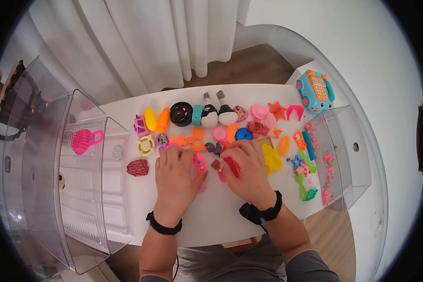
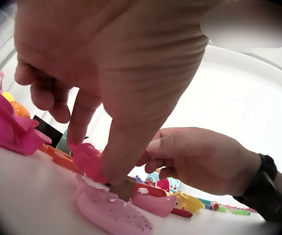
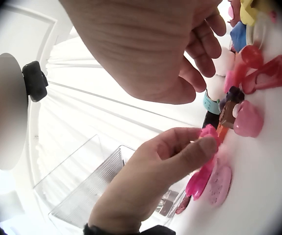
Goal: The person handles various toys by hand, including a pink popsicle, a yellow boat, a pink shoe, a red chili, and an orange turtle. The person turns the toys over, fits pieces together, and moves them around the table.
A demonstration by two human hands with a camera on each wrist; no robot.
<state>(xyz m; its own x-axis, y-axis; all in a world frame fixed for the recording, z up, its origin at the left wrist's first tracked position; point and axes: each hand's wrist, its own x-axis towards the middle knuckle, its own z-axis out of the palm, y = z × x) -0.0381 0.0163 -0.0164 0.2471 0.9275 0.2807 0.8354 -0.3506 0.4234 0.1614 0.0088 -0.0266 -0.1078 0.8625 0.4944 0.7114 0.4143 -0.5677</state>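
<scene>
Between thumb and index finger, my left hand point(image 1: 176, 181) pinches a small bright pink toy point(image 2: 88, 160), whose exact kind is hidden by the fingers. A pale pink slice with dark specks point(image 2: 114, 213) lies on the table under that hand. My right hand point(image 1: 250, 174) hovers to the right, its fingers loosely bent and holding nothing in the right wrist view. Below it a red toy piece point(image 3: 273, 76) lies on the table, seen in the head view between thumb and index finger. A brown block point(image 3: 227, 115) and a rounded pink piece point(image 3: 249, 119) sit between the hands.
Rows of colourful toys stretch along the back, with a black round piece point(image 1: 181, 114) among them. Clear plastic bins point(image 1: 87, 188) stand at the left, one with a pink scoop point(image 1: 86, 142). Another clear bin point(image 1: 345, 160) and a toy telephone point(image 1: 315, 91) are at the right.
</scene>
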